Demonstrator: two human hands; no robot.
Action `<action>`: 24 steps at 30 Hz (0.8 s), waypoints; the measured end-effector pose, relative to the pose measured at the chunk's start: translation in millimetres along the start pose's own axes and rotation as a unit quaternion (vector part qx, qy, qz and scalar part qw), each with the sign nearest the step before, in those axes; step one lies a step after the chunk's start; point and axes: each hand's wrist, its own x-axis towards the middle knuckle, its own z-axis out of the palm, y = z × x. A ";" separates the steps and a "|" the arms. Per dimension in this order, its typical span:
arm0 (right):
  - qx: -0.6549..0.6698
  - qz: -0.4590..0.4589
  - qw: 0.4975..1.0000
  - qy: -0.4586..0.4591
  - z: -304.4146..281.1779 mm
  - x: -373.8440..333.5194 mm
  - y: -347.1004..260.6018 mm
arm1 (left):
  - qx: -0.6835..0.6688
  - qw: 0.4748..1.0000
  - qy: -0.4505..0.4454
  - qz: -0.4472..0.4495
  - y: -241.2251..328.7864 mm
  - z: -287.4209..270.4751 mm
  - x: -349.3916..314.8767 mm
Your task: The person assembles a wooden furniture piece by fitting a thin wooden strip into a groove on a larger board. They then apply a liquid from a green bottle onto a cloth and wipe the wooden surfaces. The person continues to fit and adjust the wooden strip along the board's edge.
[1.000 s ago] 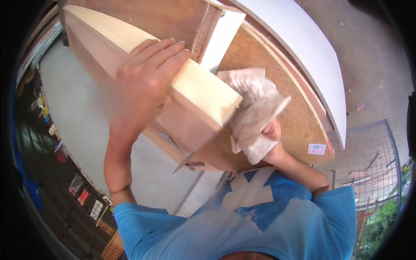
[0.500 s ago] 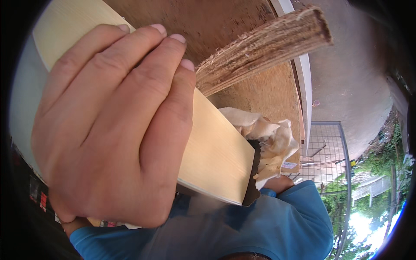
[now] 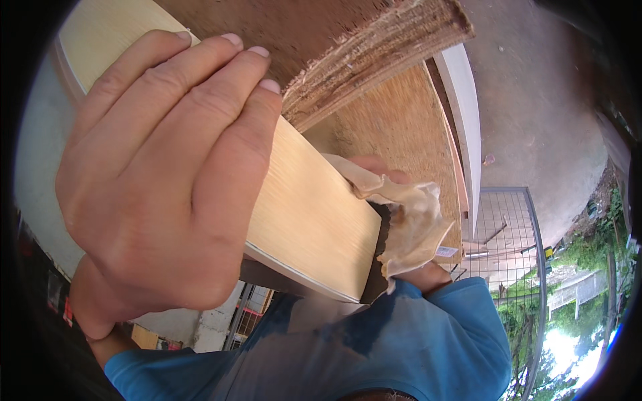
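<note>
My left hand lies large in the foreground at the left. Its fingers reach across a smooth, pale wooden board and bend over the far edge. The board slants from upper left to lower middle. At its near right end, a crumpled beige sheet with a dark underside, apparently sandpaper, is folded against the end face. My right hand is mostly hidden behind this sheet; some fingers show above it and the wrist below. It presses the sheet to the board.
A rough, fibrous timber piece juts across behind the board. Under it lies a brown plywood panel beside a white curved edge. A grey wire mesh gate stands at the right, with concrete floor and greenery beyond.
The rough timber and board sit slightly further left in view. My right fingers now show above the sheet, which has shifted along the board's end. My left hand keeps its hold.
</note>
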 end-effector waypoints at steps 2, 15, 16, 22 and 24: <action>0.014 -0.024 1.000 0.001 9.4 -4.4 2.1 | -0.003 1.000 0.019 0.013 0.0 0.4 -0.6; -0.105 -0.411 0.901 0.086 32.7 -36.1 5.4 | 0.039 0.990 0.128 0.047 -13.4 26.0 -21.7; -0.180 -0.431 0.877 0.112 25.5 -38.7 17.7 | 0.052 0.992 0.108 0.048 -15.3 24.8 -23.8; -0.438 -0.636 0.617 0.150 74.8 10.8 -17.0 | -0.014 0.989 0.137 0.050 -20.1 30.8 -22.0; -0.425 -0.645 0.613 0.164 74.4 21.7 -16.8 | -0.051 0.986 0.161 0.004 -10.7 36.1 -22.2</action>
